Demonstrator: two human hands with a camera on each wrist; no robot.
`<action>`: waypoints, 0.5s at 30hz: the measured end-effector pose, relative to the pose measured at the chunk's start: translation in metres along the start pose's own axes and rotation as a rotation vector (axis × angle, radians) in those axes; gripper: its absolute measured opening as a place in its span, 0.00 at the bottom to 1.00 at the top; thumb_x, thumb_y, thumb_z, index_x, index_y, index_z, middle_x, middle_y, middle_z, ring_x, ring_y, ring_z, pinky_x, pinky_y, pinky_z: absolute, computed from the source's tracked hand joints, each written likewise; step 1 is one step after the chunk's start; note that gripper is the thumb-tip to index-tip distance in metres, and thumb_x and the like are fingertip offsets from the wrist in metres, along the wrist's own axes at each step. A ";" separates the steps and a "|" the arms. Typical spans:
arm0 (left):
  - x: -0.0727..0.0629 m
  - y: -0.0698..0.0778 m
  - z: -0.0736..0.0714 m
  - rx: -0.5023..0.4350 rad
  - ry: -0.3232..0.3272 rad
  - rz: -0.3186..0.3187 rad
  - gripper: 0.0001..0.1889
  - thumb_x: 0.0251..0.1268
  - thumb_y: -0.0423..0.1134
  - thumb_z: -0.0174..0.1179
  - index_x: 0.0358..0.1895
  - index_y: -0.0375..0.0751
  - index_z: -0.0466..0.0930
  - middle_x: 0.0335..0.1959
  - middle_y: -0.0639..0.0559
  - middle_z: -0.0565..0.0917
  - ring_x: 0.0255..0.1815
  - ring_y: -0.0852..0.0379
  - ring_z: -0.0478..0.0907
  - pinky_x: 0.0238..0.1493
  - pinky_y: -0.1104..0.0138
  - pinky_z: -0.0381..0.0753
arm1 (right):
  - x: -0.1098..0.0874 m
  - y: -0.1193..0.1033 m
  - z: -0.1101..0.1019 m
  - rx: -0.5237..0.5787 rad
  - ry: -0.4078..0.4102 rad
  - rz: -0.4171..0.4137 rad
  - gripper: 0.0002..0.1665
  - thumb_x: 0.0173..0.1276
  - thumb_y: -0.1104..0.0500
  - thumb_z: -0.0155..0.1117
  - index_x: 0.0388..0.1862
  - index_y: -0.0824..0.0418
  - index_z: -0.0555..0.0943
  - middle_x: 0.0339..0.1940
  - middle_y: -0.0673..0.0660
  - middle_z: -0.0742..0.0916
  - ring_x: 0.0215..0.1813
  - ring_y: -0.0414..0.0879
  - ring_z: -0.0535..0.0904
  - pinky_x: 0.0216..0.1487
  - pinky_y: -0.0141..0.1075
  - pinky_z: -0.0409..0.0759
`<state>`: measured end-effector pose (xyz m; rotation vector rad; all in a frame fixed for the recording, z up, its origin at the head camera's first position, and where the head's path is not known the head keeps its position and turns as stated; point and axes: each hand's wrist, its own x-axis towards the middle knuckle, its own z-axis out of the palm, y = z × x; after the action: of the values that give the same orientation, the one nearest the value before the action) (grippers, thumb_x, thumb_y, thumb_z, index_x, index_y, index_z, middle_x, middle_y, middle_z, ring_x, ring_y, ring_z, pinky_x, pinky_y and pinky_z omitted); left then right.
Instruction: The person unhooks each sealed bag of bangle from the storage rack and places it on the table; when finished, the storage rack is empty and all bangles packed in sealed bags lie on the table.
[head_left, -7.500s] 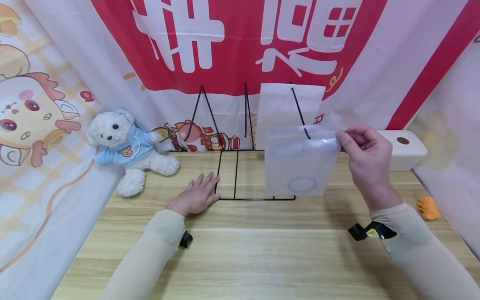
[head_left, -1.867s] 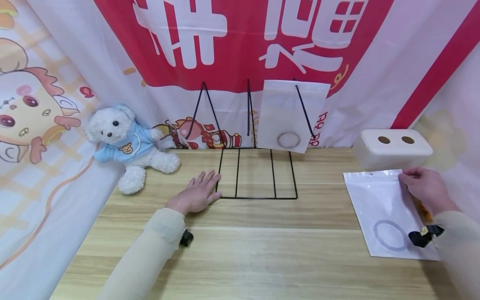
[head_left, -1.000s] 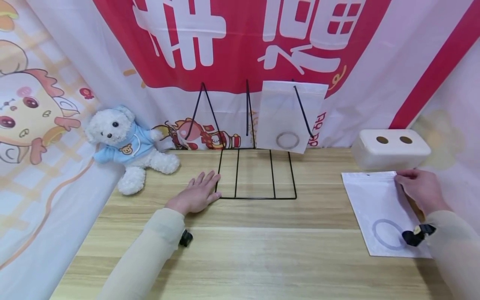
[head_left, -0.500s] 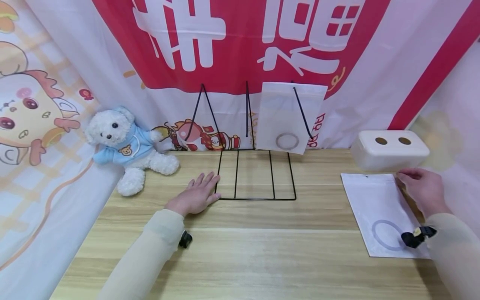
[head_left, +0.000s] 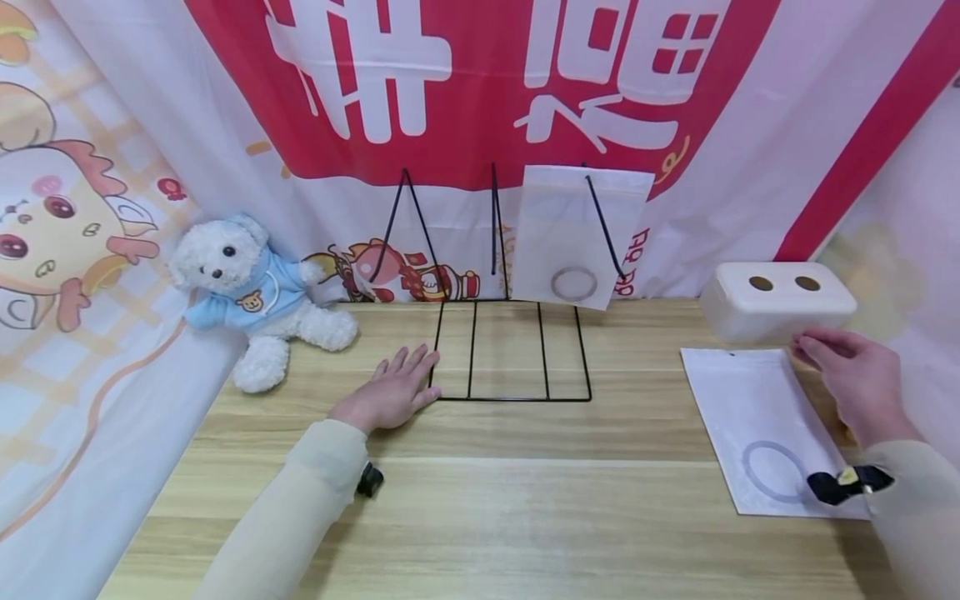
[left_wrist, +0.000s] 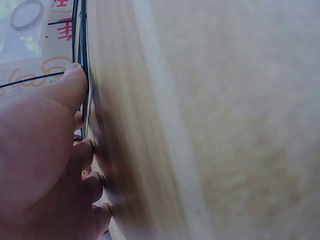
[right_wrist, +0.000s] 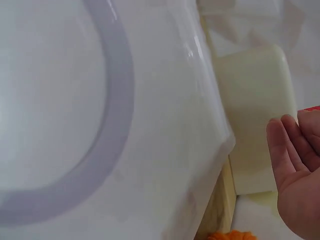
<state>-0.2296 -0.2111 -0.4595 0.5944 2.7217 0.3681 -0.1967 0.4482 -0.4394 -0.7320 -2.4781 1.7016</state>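
Observation:
At the base of a black wire display rack [head_left: 545,358], my left hand [head_left: 390,390] lies flat, fingers straight, fingertips and thumb touching the rack's left side bar. A white zip bag [head_left: 738,392] with a grey ring inside lies on the table at right. Close to its top right corner is my right hand [head_left: 855,375], thumb and fingertips near each other. In the right wrist view I see nothing between those fingers [right_wrist: 280,145], which look apart from the bag. Another zip bag [head_left: 558,221] with a ring hangs on the rack's right hook arm.
A white box [head_left: 780,304] with two round holes stands behind the lying bag. Orange yarn [right_wrist: 232,235] is mostly hidden by the right arm. At left sits a white teddy bear [head_left: 262,300] in a blue hoodie. A printed cloth [head_left: 465,150] hangs behind the rack.
The zip bag, held in front of the rack's right arm in the oldest frame, now lies on the table at right. My right hand has let go and shifted slightly off its corner. Left hand unmoved.

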 end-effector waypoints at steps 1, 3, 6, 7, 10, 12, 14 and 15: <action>0.000 0.000 0.000 0.002 0.000 -0.001 0.37 0.90 0.56 0.44 0.90 0.44 0.46 0.92 0.38 0.44 0.91 0.29 0.38 0.87 0.31 0.39 | -0.001 -0.001 0.001 0.011 0.006 -0.005 0.38 0.80 0.43 0.64 0.83 0.55 0.72 0.32 0.21 0.85 0.37 0.20 0.86 0.40 0.17 0.83; 0.001 -0.001 0.001 0.004 0.000 -0.002 0.37 0.90 0.56 0.44 0.90 0.44 0.46 0.92 0.38 0.44 0.91 0.29 0.38 0.87 0.31 0.39 | -0.005 -0.004 0.003 0.063 0.006 -0.025 0.36 0.79 0.44 0.66 0.81 0.54 0.75 0.32 0.22 0.87 0.37 0.21 0.87 0.40 0.17 0.83; 0.001 -0.001 0.000 0.003 0.001 -0.002 0.37 0.90 0.55 0.44 0.90 0.44 0.46 0.92 0.38 0.44 0.91 0.28 0.38 0.87 0.30 0.40 | -0.012 -0.008 0.007 0.205 -0.010 -0.078 0.28 0.78 0.48 0.69 0.73 0.53 0.82 0.34 0.27 0.91 0.37 0.25 0.90 0.39 0.17 0.84; 0.000 0.000 0.000 0.002 0.001 -0.002 0.37 0.90 0.55 0.44 0.90 0.44 0.46 0.92 0.38 0.44 0.91 0.28 0.38 0.87 0.30 0.40 | -0.015 -0.010 0.009 0.252 -0.015 -0.096 0.25 0.77 0.49 0.70 0.70 0.53 0.84 0.35 0.29 0.92 0.37 0.26 0.90 0.38 0.17 0.84; -0.001 0.001 0.000 0.003 0.001 -0.002 0.37 0.90 0.55 0.44 0.90 0.44 0.46 0.92 0.38 0.44 0.91 0.29 0.38 0.87 0.31 0.40 | -0.023 -0.016 0.013 0.349 -0.028 -0.131 0.20 0.75 0.52 0.73 0.63 0.51 0.88 0.37 0.33 0.94 0.39 0.29 0.92 0.38 0.18 0.85; -0.001 0.001 -0.001 0.004 0.001 -0.001 0.37 0.90 0.55 0.44 0.90 0.44 0.46 0.92 0.38 0.44 0.91 0.29 0.38 0.87 0.31 0.39 | -0.027 -0.020 0.015 0.352 -0.025 -0.143 0.20 0.74 0.51 0.74 0.63 0.50 0.89 0.39 0.33 0.94 0.39 0.28 0.92 0.38 0.18 0.85; -0.001 0.001 0.000 0.005 0.001 -0.001 0.37 0.90 0.55 0.44 0.90 0.44 0.46 0.92 0.38 0.43 0.91 0.29 0.38 0.87 0.31 0.39 | -0.031 -0.023 0.016 0.361 -0.026 -0.160 0.22 0.74 0.52 0.74 0.65 0.51 0.88 0.41 0.33 0.94 0.40 0.28 0.92 0.39 0.18 0.85; 0.000 0.000 0.000 0.005 0.001 -0.002 0.37 0.90 0.55 0.44 0.90 0.44 0.46 0.92 0.38 0.43 0.91 0.29 0.38 0.87 0.31 0.39 | -0.033 -0.025 0.016 0.372 -0.028 -0.172 0.24 0.74 0.52 0.74 0.66 0.52 0.87 0.41 0.34 0.94 0.40 0.28 0.92 0.40 0.18 0.85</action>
<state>-0.2291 -0.2108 -0.4593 0.5927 2.7243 0.3617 -0.1810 0.4133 -0.4160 -0.4465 -2.0749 2.0283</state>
